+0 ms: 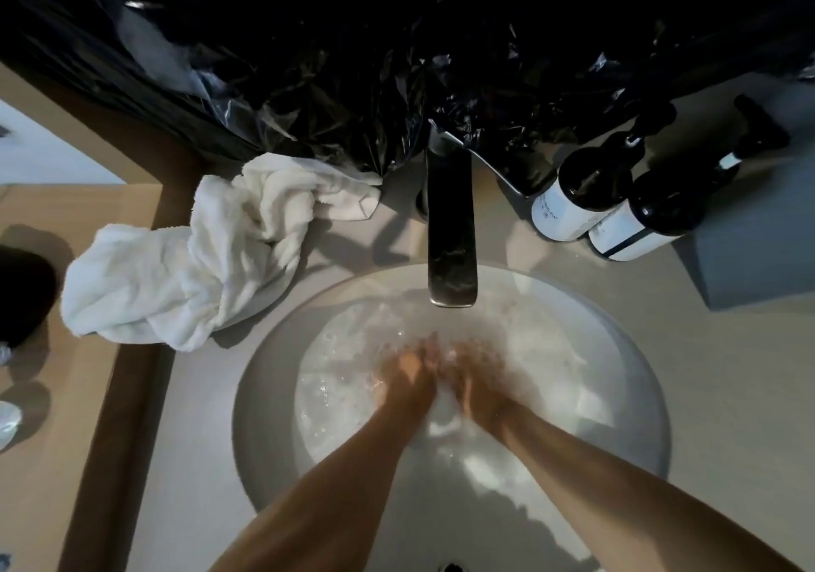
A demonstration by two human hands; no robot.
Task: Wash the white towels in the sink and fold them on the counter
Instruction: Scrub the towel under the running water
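Observation:
A round white sink holds foamy water and a submerged white towel. Both my hands are under the water at the middle of the basin, side by side and blurred. My left hand and my right hand grip a bunch of the wet towel between them. A second white towel lies crumpled on the counter to the left of the sink. The dark faucet reaches over the back of the basin.
Two dark pump bottles with white labels stand at the back right beside a grey box. Black plastic sheeting covers the wall behind. A wooden ledge runs along the left, with a dark object on it.

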